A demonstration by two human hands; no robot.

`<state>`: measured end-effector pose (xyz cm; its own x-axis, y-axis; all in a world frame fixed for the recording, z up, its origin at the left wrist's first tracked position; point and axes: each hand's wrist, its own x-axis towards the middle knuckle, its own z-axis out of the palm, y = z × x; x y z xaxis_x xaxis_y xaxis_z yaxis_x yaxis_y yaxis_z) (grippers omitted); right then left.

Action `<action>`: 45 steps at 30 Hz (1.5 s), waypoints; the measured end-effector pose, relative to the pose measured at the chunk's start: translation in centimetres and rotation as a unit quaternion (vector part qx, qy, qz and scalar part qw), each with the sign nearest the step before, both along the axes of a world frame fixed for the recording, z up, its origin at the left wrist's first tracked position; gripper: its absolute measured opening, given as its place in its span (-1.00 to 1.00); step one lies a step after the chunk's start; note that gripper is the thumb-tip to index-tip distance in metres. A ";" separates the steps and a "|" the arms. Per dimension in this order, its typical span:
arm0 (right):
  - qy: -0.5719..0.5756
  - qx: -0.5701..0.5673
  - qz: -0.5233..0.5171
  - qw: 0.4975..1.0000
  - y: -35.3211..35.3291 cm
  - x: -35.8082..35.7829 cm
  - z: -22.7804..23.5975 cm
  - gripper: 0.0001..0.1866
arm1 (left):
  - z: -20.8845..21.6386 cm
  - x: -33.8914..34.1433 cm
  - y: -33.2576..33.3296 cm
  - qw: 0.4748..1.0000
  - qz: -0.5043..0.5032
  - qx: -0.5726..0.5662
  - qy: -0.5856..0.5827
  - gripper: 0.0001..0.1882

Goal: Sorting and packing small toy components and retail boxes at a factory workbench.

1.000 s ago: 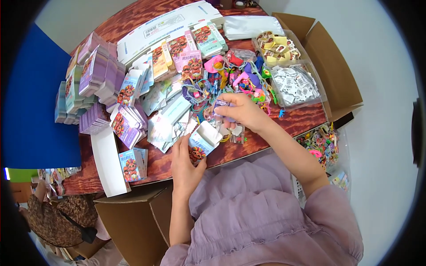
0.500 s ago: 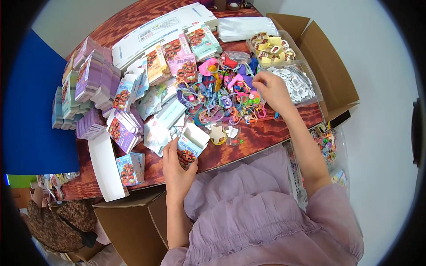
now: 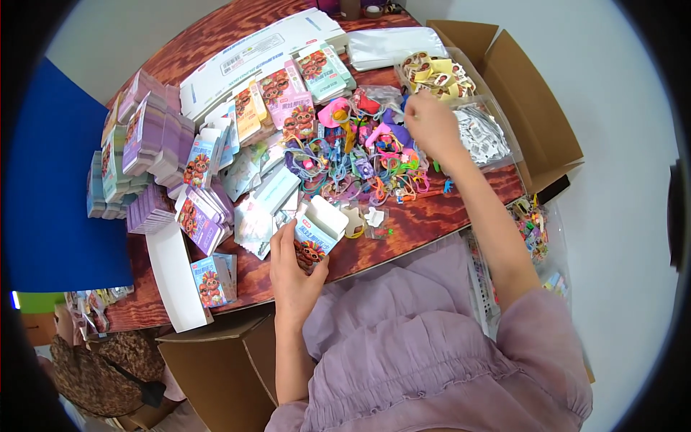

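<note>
From where I'm standing, the left hand [image 3: 297, 282] has a small light-blue cardboard box [image 3: 319, 232] gripped between thumb and fingers, near the front edge of the red-brown wood-grain table [image 3: 432, 217]. Right hand [image 3: 433, 128] is up by the tangled multicolour plastic trinkets [image 3: 353, 160] and yellow-backed paper stickers [image 3: 440, 78], fingers curled, can't tell if they've got anything.
</note>
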<state>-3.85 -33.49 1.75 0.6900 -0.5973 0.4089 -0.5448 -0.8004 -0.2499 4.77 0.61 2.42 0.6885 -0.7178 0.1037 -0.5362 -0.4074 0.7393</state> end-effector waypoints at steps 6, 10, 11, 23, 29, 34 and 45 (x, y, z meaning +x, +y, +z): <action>-0.195 0.566 0.161 0.784 1.8 -2.1 6.1 -0.86 | -0.7 0.0 -0.7 1.000 -0.009 -0.007 0.019 -0.23; -0.235 0.693 0.263 0.629 5.7 -1.2 5.8 -0.85 | 0.1 -0.5 -2.2 0.999 -0.030 -0.008 0.016 -0.21; -0.229 0.727 0.266 0.590 6.9 -0.9 5.4 -0.85 | 0.3 -0.6 -2.2 1.000 -0.025 -0.006 0.016 -0.21; 0.143 0.320 0.367 0.861 12.1 0.4 6.7 -0.90 | -0.1 -0.9 -0.8 1.000 -0.003 0.002 -0.007 -0.19; -0.007 0.239 0.317 0.918 14.9 1.5 6.3 -0.85 | 0.2 -1.3 -1.4 0.999 -0.019 -0.027 0.031 -0.21; -0.013 0.321 0.395 0.861 14.0 1.2 4.1 -0.64 | -0.5 -0.8 -0.8 1.000 -0.003 -0.025 0.008 -0.19; -0.165 0.295 0.231 0.912 18.0 1.0 1.9 -0.55 | -0.6 -1.4 -1.3 0.999 0.015 -0.026 -0.016 -0.19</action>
